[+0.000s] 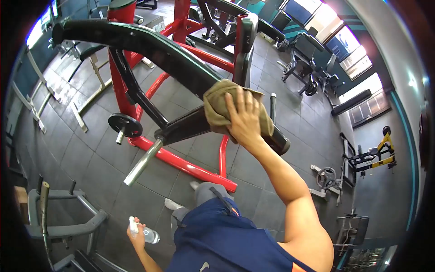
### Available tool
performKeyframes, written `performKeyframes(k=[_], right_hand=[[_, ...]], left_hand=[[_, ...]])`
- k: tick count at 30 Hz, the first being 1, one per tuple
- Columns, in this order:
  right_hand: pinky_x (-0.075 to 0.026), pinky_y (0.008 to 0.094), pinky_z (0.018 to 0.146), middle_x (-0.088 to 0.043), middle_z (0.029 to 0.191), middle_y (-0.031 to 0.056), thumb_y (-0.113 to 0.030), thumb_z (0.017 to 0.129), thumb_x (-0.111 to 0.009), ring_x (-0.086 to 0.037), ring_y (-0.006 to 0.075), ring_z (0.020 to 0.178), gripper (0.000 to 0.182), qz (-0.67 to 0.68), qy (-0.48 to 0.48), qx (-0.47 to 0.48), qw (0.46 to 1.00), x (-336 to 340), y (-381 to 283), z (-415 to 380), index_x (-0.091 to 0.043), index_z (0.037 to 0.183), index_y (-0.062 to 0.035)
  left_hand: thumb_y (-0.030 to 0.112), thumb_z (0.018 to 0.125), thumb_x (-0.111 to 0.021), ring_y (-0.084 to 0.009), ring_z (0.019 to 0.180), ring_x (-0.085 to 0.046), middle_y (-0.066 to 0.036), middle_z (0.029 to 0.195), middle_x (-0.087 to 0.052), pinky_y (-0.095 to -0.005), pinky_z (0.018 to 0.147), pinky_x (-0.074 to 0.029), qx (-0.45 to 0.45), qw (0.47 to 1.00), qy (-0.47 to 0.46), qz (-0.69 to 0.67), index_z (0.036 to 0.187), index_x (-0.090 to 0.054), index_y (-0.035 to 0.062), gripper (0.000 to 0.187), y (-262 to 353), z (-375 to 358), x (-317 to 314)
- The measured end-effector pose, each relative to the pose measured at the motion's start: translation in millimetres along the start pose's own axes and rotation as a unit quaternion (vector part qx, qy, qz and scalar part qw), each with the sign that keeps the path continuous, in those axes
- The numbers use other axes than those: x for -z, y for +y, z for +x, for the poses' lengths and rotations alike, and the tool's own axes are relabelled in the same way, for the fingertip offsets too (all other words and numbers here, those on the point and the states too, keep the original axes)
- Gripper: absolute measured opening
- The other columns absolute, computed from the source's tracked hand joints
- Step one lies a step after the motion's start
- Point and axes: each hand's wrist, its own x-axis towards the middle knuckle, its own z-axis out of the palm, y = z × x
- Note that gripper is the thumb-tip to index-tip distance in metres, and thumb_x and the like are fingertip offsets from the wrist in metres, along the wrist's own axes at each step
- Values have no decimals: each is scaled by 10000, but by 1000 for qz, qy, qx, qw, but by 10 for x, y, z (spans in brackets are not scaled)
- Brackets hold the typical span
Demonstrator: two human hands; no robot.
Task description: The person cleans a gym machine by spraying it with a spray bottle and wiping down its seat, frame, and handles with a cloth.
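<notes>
My right hand (245, 115) presses a folded olive-brown cloth (215, 106) onto the padded black arm (181, 56) of a red and black gym machine. Its fingers lie over the cloth, and the part of the pad beneath is hidden. The lower end of the pad (282, 143) sticks out past the cloth. Down at the left, my left hand (137, 233) is closed around the neck of a clear spray bottle (152, 235) with a white trigger head. The bottle is tilted and held away from the machine.
The machine's red base bar (186, 167) runs close by my feet. A chrome peg (144, 162) points toward me, and a black weight plate (125, 125) hangs left. A grey rack (68, 231) stands at lower left. Other benches (303, 56) stand farther off on the dark tiled floor (290, 167).
</notes>
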Motion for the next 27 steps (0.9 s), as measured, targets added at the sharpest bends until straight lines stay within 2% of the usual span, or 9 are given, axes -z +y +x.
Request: performKeyframes(k=[5, 10, 11, 13, 16, 18, 20, 23, 27], right_hand=[[-367, 508, 1100, -300, 1557, 211, -199, 709, -764, -382, 422, 1368, 901, 142, -105, 76, 981, 333, 624, -275, -355, 1507, -112], [-387, 408, 1101, -512, 1395, 238, -33, 753, -546, -485, 418, 1282, 650, 432, -295, 53, 851, 628, 1983, -1030, -482, 1399, 6], [-430, 373, 1041, -607, 1281, 202, -22, 783, -546, -592, 348, 1181, 557, 517, -314, 46, 795, 522, 2252, -1156, -543, 1338, 23], [-475, 325, 933, -642, 1136, 78, -100, 921, -577, -584, 140, 1041, 343, 649, -345, -104, 670, 43, 2604, -1624, -602, 1234, 39], [-502, 366, 963, -641, 1219, 97, -230, 996, -592, -631, 205, 1087, 402, 811, -288, -337, 382, -735, 2566, -2070, -547, 1319, 4], [-529, 450, 957, -658, 1226, 130, -304, 1020, -534, -647, 300, 1095, 450, 879, -222, -385, 171, -1304, 2276, -2094, -513, 1367, -18], [-531, 470, 957, -652, 1238, 140, -379, 1036, -473, -655, 318, 1078, 497, 912, -174, -367, 60, -1121, 1879, -1730, -497, 1376, -19], [-524, 455, 962, -617, 1273, 152, -395, 1035, -438, -629, 309, 1111, 504, 945, -125, -282, 106, -1259, 1582, -1393, -498, 1363, -17], [-533, 423, 923, -632, 1216, 155, -350, 1023, -427, -640, 297, 1051, 469, 927, -68, -256, 266, -1365, 1484, -1320, -514, 1324, -1]], left_hand=[[-7, 894, -595, -152, 825, -659, -102, 1089, -643, -313, 762, -593, -26, 999, 15, 18, 1163, -605, -65, 276, 57, -511, -393], [0, 907, -589, -146, 855, -649, -96, 1105, -641, -306, 801, -587, 3, 990, 140, 16, 1195, -603, -56, 294, -238, -1328, -1011], [1, 910, -589, -145, 857, -647, -94, 1105, -642, -306, 801, -587, -4, 986, 164, 2, 1201, -601, -56, 297, -318, -1497, -1215], [-4, 915, -580, -145, 860, -646, -94, 1106, -646, -309, 793, -590, -8, 979, 202, -19, 1210, -599, -58, 301, -569, -1838, -1641], [-22, 912, -552, -132, 787, -655, -92, 1045, -666, -307, 736, -595, -2, 978, 210, 17, 1216, -604, -58, 311, -521, -2330, -2288], [-38, 891, -551, -132, 748, -667, -95, 1027, -671, -294, 724, -595, 57, 977, 203, -21, 1154, -633, -51, 276, -426, -2577, -2618], [-33, 874, -560, -135, 739, -678, -78, 958, -673, -284, 703, -584, 52, 974, 212, -63, 1143, -643, -49, 282, -178, -2710, -2968], [-34, 850, -574, -130, 755, -685, -47, 891, -671, -281, 705, -572, 34, 982, 187, -5, 1124, -655, -27, 287, 194, -2802, -3342], [2, 788, -633, -184, 762, -715, -113, 896, -698, -326, 703, -562, -71, 988, 126, 62, 1091, -678, 20, 307, 412, -2424, -3746]])
